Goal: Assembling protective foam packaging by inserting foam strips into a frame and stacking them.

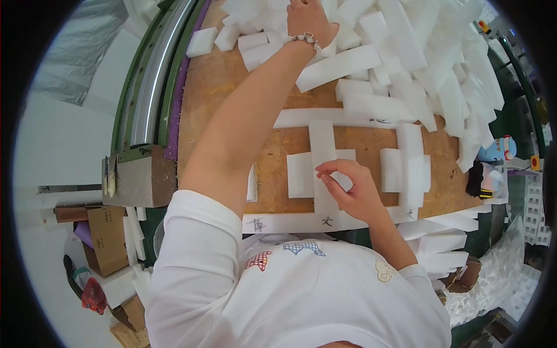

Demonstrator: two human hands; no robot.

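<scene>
Left hand (pixel 311 24): at heaped white foam blocks (pixel 400 35); fingers partly cut off, grip cannot be told.
Right hand (pixel 356 188): fingers released, loosely curled, over a flat white foam strip (pixel 322 142).
Strip: above the brown wooden tabletop (pixel 217 81).

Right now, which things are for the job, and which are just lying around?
Seems part of the job:
- foam pile, with the left hand at it
- middle foam strip, with the right hand over or at it
- long near strip along the table's edge

Probably just lying about:
- brown cardboard box
- red bundle
- blue container
</scene>
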